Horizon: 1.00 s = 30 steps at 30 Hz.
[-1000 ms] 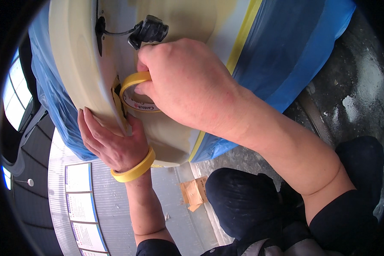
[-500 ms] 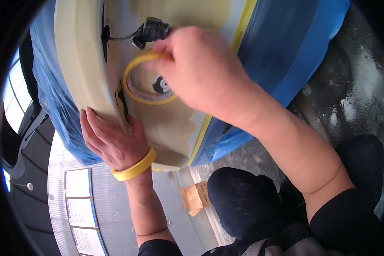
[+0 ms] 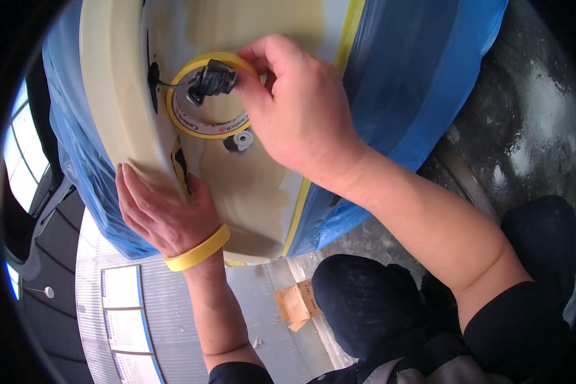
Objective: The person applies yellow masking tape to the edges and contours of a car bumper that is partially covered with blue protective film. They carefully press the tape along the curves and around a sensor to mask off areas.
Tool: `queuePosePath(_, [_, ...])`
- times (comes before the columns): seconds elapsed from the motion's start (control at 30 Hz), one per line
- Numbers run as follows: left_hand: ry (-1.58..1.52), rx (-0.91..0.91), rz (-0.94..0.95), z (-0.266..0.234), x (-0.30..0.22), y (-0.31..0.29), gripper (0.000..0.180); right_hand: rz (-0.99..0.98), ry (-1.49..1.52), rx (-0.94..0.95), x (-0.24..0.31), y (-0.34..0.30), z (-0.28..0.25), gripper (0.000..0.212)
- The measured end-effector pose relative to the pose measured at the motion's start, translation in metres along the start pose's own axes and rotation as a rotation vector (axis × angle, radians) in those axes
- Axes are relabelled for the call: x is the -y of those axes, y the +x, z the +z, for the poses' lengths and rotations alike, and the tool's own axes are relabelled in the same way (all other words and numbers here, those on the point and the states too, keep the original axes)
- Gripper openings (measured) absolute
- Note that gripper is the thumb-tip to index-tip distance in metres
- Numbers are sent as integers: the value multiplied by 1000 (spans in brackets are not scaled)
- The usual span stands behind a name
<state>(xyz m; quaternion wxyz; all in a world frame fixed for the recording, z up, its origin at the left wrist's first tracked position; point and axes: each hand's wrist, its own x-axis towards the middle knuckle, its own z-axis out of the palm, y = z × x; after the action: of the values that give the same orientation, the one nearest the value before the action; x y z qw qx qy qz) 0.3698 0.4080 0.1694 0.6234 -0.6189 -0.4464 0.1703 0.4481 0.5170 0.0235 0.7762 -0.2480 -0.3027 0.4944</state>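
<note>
My right hand (image 3: 307, 105) pinches a roll of yellow masking tape (image 3: 214, 133) by its upper right rim, fingers closed on it. Within the ring's opening a black connector (image 3: 212, 80) shows, on a thin wire that comes out of a dark slot in the panel. Whether the wire runs through the ring or in front of it I cannot tell. My left hand (image 3: 169, 214) lies on the curved edge of the beige panel (image 3: 227, 185), fingers stretched over it and thumb beside a small cutout. Round my left wrist sits a second yellow ring (image 3: 198, 251), like a tape roll.
Blue plastic sheeting (image 3: 422, 70) covers the area right of the panel, along a yellow tape line (image 3: 296, 217); more hangs on the left. A round grey-white fitting (image 3: 242, 140) sits on the panel below the tape roll. Torn cardboard (image 3: 297, 304) lies near my knee.
My right hand has moved left and slightly up with the tape roll, whose ring now surrounds the connector in view. The left hand stays on the panel edge.
</note>
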Motion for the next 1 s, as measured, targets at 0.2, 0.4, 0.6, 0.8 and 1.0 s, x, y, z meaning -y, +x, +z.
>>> queuePosePath(0.2, [2, 0, -6, -1, -2, 5, 88, 51, 172, -60, -2, -16, 8, 19])
queuePosePath(0.4, [18, 2, 8, -1, -1, 10, 88, 143, 244, -18, -2, -37, 12, 23])
queuePosePath(0.6, [-4, 22, 42, -1, 2, 10, 86, 265, 335, 17, 0, -46, 14, 24])
queuePosePath(0.8, [-34, 92, -1, -9, 4, 0, 86, 249, 293, 2, -4, -46, 10, 22])
queuePosePath(1.0, [-42, 33, 5, -4, 5, -1, 86, 243, 253, 38, -11, -55, -2, 21])
